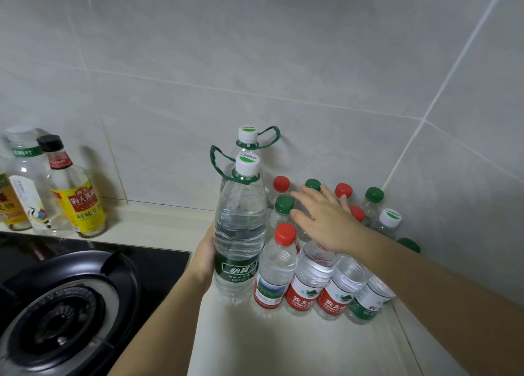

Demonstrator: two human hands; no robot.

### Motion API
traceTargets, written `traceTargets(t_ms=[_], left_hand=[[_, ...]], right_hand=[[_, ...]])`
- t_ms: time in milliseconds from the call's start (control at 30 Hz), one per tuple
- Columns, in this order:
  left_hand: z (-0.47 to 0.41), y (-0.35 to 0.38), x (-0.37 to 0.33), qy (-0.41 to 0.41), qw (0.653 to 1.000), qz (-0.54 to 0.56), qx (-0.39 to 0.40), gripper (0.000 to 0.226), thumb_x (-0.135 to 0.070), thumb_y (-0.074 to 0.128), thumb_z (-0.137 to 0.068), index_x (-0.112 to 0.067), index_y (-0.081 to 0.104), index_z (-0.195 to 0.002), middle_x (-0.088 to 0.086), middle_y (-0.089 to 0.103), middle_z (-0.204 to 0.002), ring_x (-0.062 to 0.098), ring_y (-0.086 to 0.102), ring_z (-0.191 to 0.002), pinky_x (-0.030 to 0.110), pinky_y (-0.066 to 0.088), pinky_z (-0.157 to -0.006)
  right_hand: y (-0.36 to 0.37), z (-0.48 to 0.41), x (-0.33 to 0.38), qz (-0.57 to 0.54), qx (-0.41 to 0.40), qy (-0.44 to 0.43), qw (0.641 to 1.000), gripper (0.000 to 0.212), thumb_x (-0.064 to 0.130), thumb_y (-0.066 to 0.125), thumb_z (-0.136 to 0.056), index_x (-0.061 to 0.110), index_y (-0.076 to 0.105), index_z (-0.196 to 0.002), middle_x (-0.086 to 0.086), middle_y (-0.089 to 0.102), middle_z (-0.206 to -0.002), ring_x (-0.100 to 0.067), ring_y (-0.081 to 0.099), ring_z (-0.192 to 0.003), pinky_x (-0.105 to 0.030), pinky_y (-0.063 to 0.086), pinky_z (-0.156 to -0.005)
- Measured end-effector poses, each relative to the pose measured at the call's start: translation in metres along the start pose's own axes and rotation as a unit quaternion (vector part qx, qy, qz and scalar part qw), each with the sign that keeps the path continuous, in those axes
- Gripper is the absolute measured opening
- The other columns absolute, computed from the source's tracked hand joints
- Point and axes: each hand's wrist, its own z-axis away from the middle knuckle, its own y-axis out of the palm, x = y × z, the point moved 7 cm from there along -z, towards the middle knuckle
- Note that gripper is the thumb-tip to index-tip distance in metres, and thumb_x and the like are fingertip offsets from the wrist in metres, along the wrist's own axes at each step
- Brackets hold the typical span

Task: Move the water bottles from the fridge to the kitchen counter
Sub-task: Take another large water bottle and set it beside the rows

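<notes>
Your left hand (205,255) grips the front large bottle (241,234), which stands on the counter (283,353) directly before the rear large bottle (247,140) at the wall. To its right, small bottles (309,287) fill the corner, and your right hand (326,222) is spread above them. The stove (71,304) lies to the left, with condiment bottles (76,200) behind it.

This is a home kitchen: a black glass hob (158,259) with a round gas burner (56,310) sits in a pale stone table (283,347), which runs into a corner where 2 grey tiled walls (283,49) meet. Sauce and seasoning bottles (78,194) stand against the wall behind the hob. Plastic water bottles (309,279) with red, green and white caps crowd the table's corner.
</notes>
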Motion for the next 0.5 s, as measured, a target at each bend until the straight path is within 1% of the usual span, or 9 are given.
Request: traceTargets(t_ms=[67, 133, 200, 233, 267, 333, 400, 433, 500], left_hand=[[0.002, -0.003, 0.0, -0.011, 1.0, -0.017, -0.016, 0.04, -0.038, 0.033, -0.103, -0.016, 0.067, -0.097, -0.002, 0.076, -0.079, 0.015, 0.072, -0.075, 0.031, 0.049, -0.068], [0.005, -0.012, -0.001, -0.015, 0.998, -0.02, -0.059, 0.045, -0.041, 0.034, -0.099, -0.011, 0.066, -0.088, -0.001, 0.075, -0.082, 0.02, 0.069, -0.087, 0.035, 0.051, -0.074], [0.009, -0.013, -0.003, 0.0, 0.998, -0.045, -0.052, 0.045, -0.042, 0.033, -0.093, -0.012, 0.066, -0.086, 0.001, 0.074, -0.085, 0.024, 0.068, -0.095, 0.042, 0.053, -0.084], [0.013, -0.011, -0.004, 0.007, 0.997, -0.057, -0.043, 0.044, -0.04, 0.033, -0.093, -0.017, 0.069, -0.083, -0.004, 0.075, -0.08, 0.018, 0.069, -0.092, 0.041, 0.053, -0.084], [0.02, -0.009, -0.006, 0.003, 0.997, -0.063, -0.035, 0.042, -0.037, 0.033, -0.097, -0.02, 0.069, -0.082, -0.011, 0.074, -0.073, 0.006, 0.07, -0.083, 0.037, 0.052, -0.079], [0.034, -0.001, -0.004, 0.001, 0.999, -0.047, -0.008, 0.039, -0.033, 0.028, -0.103, -0.027, 0.065, -0.092, -0.022, 0.07, -0.068, -0.011, 0.065, -0.064, 0.027, 0.045, -0.068], [0.04, 0.005, 0.001, -0.008, 1.0, -0.023, 0.017, 0.044, -0.041, 0.024, -0.102, -0.027, 0.065, -0.109, -0.017, 0.074, -0.087, -0.009, 0.067, -0.073, 0.028, 0.045, -0.071], [0.039, 0.004, 0.004, -0.007, 1.0, -0.02, 0.018, 0.048, -0.044, 0.022, -0.101, -0.026, 0.066, -0.112, -0.012, 0.075, -0.095, -0.005, 0.068, -0.079, 0.029, 0.046, -0.074], [0.035, 0.002, 0.007, -0.01, 1.0, -0.01, 0.012, 0.052, -0.046, 0.022, -0.1, -0.024, 0.067, -0.112, -0.004, 0.075, -0.1, 0.004, 0.07, -0.087, 0.032, 0.048, -0.078]], right_hand=[[-0.014, -0.008, 0.004, -0.002, -0.044, 0.001, 0.999, 0.049, 0.043, 0.031, -0.104, 0.033, 0.028, -0.152, 0.004, 0.027, -0.161, -0.027, 0.014, -0.15, -0.059, 0.002, -0.119], [-0.027, -0.023, 0.011, 0.046, -0.087, -0.016, 0.995, 0.047, 0.04, 0.033, -0.104, 0.031, 0.032, -0.15, 0.001, 0.041, -0.153, -0.026, 0.033, -0.142, -0.057, 0.012, -0.117], [-0.031, -0.042, 0.021, 0.081, -0.07, -0.038, 0.993, 0.044, 0.036, 0.037, -0.104, 0.035, 0.035, -0.148, 0.0, 0.051, -0.145, -0.027, 0.044, -0.133, -0.053, 0.022, -0.113], [-0.03, -0.051, 0.025, 0.087, -0.047, -0.048, 0.994, 0.043, 0.035, 0.04, -0.103, 0.037, 0.038, -0.147, 0.0, 0.054, -0.142, -0.028, 0.047, -0.129, -0.05, 0.027, -0.109], [-0.028, -0.06, 0.027, 0.094, -0.021, -0.054, 0.994, 0.042, 0.035, 0.044, -0.102, 0.038, 0.042, -0.144, 0.0, 0.057, -0.139, -0.028, 0.049, -0.126, -0.047, 0.03, -0.105], [-0.025, -0.072, 0.029, 0.113, 0.012, -0.065, 0.991, 0.04, 0.035, 0.052, -0.099, 0.035, 0.048, -0.139, -0.002, 0.06, -0.133, -0.029, 0.052, -0.121, -0.044, 0.035, -0.101], [-0.024, -0.077, 0.031, 0.134, 0.014, -0.074, 0.988, 0.038, 0.034, 0.057, -0.096, 0.028, 0.052, -0.134, -0.006, 0.062, -0.126, -0.031, 0.054, -0.116, -0.041, 0.039, -0.099], [-0.024, -0.078, 0.033, 0.146, 0.008, -0.078, 0.986, 0.035, 0.032, 0.059, -0.096, 0.024, 0.055, -0.13, -0.007, 0.063, -0.122, -0.031, 0.055, -0.113, -0.039, 0.04, -0.096], [-0.025, -0.079, 0.034, 0.153, 0.0, -0.079, 0.985, 0.028, 0.03, 0.061, -0.094, 0.019, 0.059, -0.12, -0.009, 0.064, -0.114, -0.032, 0.058, -0.106, -0.037, 0.044, -0.088]])
